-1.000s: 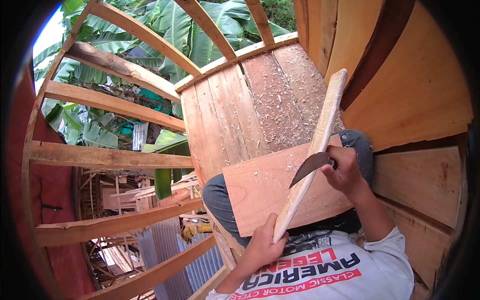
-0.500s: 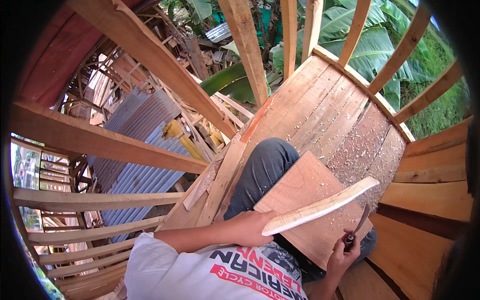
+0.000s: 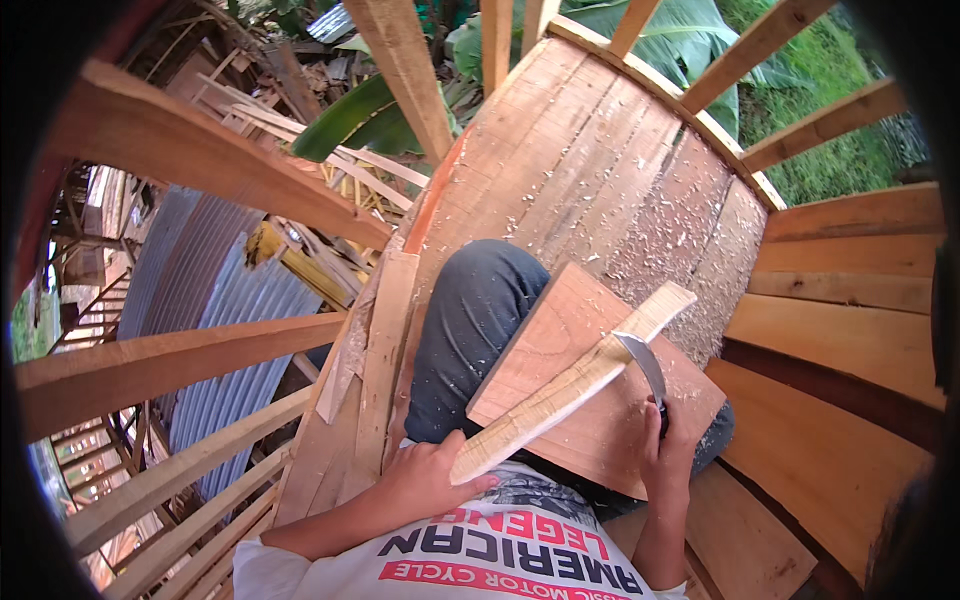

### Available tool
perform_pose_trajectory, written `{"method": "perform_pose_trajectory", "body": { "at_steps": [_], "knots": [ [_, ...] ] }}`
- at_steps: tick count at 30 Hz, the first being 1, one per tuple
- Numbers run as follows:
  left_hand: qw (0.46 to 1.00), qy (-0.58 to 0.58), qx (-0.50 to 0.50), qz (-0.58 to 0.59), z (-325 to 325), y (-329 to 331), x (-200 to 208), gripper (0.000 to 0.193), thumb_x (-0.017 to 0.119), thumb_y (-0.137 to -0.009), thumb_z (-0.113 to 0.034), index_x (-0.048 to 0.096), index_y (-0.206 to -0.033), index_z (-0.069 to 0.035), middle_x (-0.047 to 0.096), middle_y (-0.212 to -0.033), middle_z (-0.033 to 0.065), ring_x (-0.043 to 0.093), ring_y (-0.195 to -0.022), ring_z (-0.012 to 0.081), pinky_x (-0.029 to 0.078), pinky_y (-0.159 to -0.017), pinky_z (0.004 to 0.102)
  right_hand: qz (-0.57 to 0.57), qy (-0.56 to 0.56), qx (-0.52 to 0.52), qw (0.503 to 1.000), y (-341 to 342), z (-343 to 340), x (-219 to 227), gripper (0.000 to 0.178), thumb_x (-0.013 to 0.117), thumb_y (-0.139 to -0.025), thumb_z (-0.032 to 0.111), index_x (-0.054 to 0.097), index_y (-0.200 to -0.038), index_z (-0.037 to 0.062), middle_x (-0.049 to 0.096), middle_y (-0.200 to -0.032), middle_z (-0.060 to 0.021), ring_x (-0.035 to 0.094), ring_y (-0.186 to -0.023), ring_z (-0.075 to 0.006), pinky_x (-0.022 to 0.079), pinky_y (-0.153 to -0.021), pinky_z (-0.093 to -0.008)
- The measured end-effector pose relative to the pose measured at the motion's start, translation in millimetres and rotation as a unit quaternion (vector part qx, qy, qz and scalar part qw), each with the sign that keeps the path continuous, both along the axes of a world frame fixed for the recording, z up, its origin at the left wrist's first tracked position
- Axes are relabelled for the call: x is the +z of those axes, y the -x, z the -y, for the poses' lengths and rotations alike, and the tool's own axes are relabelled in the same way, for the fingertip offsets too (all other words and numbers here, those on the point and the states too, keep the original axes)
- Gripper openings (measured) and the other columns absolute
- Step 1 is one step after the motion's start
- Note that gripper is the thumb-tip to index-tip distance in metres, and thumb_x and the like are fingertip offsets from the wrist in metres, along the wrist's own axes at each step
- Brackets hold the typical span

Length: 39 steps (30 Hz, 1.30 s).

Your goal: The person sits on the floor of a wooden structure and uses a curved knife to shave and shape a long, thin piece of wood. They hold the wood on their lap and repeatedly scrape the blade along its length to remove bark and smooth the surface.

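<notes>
My left hand (image 3: pixel 437 475) grips the near end of a pale, slightly curved strip of wood (image 3: pixel 545 405), which slants away to the upper right over my lap. In my right hand (image 3: pixel 668 440) is a knife (image 3: pixel 645 365) with a dark handle and a curved blade. The blade's tip meets the strip's right edge, towards its far end. Beneath both lies a flat reddish-brown board (image 3: pixel 540 335) across my legs, with a few shavings on it.
Pale wood shavings (image 3: pixel 660 240) litter the plank floor (image 3: pixel 530 200) ahead of me. Upright wooden slats (image 3: pixel 400 70) rail the left and far sides. Broad planks (image 3: pixel 830 440) line the right. Beyond the slats lie corrugated metal sheets (image 3: pixel 230 350), scrap timber and large green leaves (image 3: pixel 350 115).
The knife has come up and left from beside the board onto the strip's edge. The strip has tilted more steeply, its near end shifting left and down. The whole view has also shifted.
</notes>
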<state>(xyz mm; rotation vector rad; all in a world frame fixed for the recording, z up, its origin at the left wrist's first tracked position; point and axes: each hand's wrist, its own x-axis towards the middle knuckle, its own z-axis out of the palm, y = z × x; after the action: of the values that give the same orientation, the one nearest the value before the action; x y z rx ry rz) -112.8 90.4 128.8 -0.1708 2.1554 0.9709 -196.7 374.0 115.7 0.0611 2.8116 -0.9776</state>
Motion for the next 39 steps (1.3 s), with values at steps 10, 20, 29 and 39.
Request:
{"method": "perform_pose_trajectory", "body": {
  "at_steps": [10, 20, 29, 39],
  "knots": [
    [0.999, -0.026, 0.005, -0.035, 3.1, 5.5, -8.1, 0.052, 0.07, -0.077, -0.044, 0.049, -0.09, 0.001, 0.062, -0.069, 0.0261, 0.064, -0.068, 0.0429, 0.051, -0.06, 0.0472, 0.013, -0.071, 0.083, 0.994, 12.3, -10.3, 5.6, 0.015, 0.057, -0.089, 0.012, 0.054, -0.081, 0.0, 0.055, -0.067, -0.0224, 0.057, -0.062, -0.039, 0.043, -0.053, -0.0402],
    [1.0, -0.023, 0.0, 0.005, 3.6, 13.2, -7.8, 0.052, 0.071, -0.076, -0.043, 0.051, -0.095, 0.0, 0.063, -0.071, 0.025, 0.065, -0.07, 0.0408, 0.052, -0.061, 0.0449, 0.019, -0.11, 0.153, 0.982, 17.5, -5.2, 1.5, 0.024, 0.059, -0.088, 0.025, 0.053, -0.081, 0.0029, 0.057, -0.067, -0.0187, 0.059, -0.06, -0.0364, 0.044, -0.054, -0.043],
    [0.999, -0.034, -0.013, 0.003, 2.9, 16.3, -9.8, 0.055, 0.07, -0.076, -0.045, 0.053, -0.101, 0.001, 0.064, -0.075, 0.0244, 0.065, -0.072, 0.0401, 0.052, -0.062, 0.0454, 0.034, -0.093, 0.271, 0.957, 18.2, 8.7, 13.3, 0.028, 0.058, -0.089, 0.028, 0.052, -0.077, 0.0036, 0.054, -0.059, -0.016, 0.059, -0.056, -0.0333, 0.043, -0.05, -0.0412],
    [0.998, -0.058, -0.014, -0.008, 9.0, 13.3, -20.6, 0.055, 0.068, -0.077, -0.047, 0.054, -0.099, 0.001, 0.064, -0.075, 0.0241, 0.065, -0.07, 0.0403, 0.052, -0.062, 0.0462, 0.062, -0.114, 0.016, 0.991, 41.7, -26.7, 5.4, 0.026, 0.055, -0.092, 0.022, 0.049, -0.077, 0.0018, 0.056, -0.066, -0.02, 0.056, -0.062, -0.0395, 0.042, -0.053, -0.0443]
  ]
}}
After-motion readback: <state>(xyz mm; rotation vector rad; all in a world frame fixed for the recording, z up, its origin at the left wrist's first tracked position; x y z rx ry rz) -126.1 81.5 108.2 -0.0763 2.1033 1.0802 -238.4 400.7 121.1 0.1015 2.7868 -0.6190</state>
